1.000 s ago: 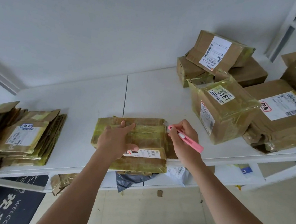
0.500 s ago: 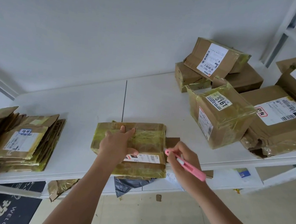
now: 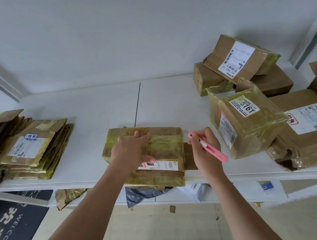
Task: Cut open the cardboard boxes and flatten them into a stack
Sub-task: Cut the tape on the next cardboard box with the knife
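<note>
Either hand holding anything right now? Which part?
Right hand grips the pink cutter around its middle. Left hand lies flat on the taped box, pressing it, gripping nothing.

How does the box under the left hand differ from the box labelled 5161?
The box under the left hand lies low and flat near the table's front edge; the 5161 box stands taller, further back on the right. The left hand presses the flat one; nothing touches the 5161 box. The flat one's label faces the front edge; the 5161 label sits on top. Both are brown cardboard wrapped in yellowish tape.
</note>
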`<action>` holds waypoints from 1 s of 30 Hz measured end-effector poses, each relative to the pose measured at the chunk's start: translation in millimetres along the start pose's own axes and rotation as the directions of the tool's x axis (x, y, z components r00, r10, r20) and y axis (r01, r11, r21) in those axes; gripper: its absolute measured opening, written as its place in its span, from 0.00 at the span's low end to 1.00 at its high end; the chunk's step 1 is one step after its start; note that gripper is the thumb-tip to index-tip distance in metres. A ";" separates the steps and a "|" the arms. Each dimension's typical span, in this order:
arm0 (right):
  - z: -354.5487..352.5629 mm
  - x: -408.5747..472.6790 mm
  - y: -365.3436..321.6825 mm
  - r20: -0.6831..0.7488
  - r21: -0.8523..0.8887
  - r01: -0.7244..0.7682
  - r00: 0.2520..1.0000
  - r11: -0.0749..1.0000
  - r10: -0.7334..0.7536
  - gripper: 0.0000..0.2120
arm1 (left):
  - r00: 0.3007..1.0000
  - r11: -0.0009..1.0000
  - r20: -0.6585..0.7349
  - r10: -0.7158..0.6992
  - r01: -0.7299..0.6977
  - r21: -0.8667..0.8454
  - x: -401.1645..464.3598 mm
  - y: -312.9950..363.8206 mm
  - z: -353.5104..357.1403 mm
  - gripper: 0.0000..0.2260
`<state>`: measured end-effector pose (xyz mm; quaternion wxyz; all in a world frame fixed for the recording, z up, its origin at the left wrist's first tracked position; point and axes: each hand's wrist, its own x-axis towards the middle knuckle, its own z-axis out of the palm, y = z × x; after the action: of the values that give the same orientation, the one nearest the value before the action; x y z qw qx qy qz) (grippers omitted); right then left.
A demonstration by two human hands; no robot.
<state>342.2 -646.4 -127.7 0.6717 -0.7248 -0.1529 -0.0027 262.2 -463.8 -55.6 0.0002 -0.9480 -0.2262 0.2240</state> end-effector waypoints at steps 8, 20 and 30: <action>-4.5 2.2 5.4 0.130 -0.098 0.107 0.987 0.989 -0.094 0.09 | 1.000 1.000 0.005 -0.007 0.007 -0.025 1.3 0.6 0.9 0.39; -18.5 -47.7 1.7 0.233 -0.027 -0.005 0.972 1.000 0.011 0.07 | 0.998 0.999 -0.057 -0.017 0.014 -0.052 1.8 0.0 -1.2 0.42; -31.1 -46.4 -3.9 -0.082 0.129 -0.142 0.985 0.981 0.154 0.06 | 0.994 0.993 -0.083 -0.068 0.075 0.086 27.0 -6.9 -13.8 0.51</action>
<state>303.4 -686.6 -130.5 0.7195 -0.6908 -0.0674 0.0233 286.6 -444.7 -54.0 0.0595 -0.9465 -0.2497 0.1957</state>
